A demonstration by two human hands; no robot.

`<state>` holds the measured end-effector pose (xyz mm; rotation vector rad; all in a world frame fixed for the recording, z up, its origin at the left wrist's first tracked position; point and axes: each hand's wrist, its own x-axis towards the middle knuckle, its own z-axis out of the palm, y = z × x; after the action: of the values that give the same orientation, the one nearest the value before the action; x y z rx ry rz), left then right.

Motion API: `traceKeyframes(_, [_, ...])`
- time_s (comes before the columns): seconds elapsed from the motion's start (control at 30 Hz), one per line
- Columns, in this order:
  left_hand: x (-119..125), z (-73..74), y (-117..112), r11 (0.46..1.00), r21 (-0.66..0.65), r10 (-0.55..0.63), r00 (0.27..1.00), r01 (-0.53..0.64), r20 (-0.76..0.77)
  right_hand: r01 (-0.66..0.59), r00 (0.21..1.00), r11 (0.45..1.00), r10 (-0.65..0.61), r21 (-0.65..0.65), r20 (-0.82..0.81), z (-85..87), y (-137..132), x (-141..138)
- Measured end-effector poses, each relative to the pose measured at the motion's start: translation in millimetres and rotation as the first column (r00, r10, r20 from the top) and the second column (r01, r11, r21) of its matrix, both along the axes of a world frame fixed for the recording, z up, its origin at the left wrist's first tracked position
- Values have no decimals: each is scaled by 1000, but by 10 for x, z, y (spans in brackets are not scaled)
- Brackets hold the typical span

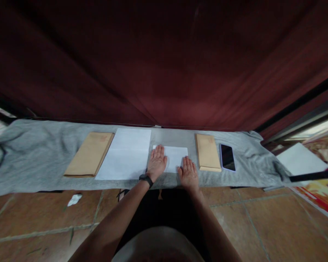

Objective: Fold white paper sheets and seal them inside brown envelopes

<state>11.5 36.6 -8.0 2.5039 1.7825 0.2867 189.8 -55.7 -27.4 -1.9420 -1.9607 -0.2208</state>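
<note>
A folded white sheet of paper point(173, 156) lies on the grey cloth in front of me. My left hand point(157, 162) rests flat on its left end, fingers extended and pointing away from me. On the lower right corner lies my right hand point(189, 174), palm down with its fingers stretched out. Left of my left hand is a larger white sheet stack point(125, 154), with a faint crease across it. A brown envelope stack point(210, 153) sits to the right of my right hand. Neither hand grips anything.
Large brown envelopes point(89, 154) are piled at the left. A phone point(227, 157) with a pale purple edge lies at the right. Grey cloth point(43, 156) covers the narrow table. A dark red curtain point(164, 72) hangs behind. Crumpled white paper point(74, 199) is on the tiled floor.
</note>
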Motion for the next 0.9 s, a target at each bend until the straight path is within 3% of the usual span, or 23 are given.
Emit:
traceKeyframes(0.17, [-37,15,-58,1000,12,14,1000,-14,-1,15,994,997,-22,-74,-107,142,228,-105])
traceKeyframes(0.3, [-35,17,-59,1000,17,1,1000,-1,-1,-119,979,983,92,-141,-182,256,545,-348])
traceKeyframes(0.4, [-43,8,-53,1000,13,-6,1000,6,-2,-176,975,967,145,-185,-169,251,685,-506])
traceKeyframes(0.53, [-47,-2,-51,1000,12,-13,1000,13,15,-154,985,974,139,-167,-101,166,700,-526])
traceKeyframes(0.9, [-24,26,-74,1000,-2,0,1000,0,27,-22,1000,1000,22,17,-5,-18,555,-188])
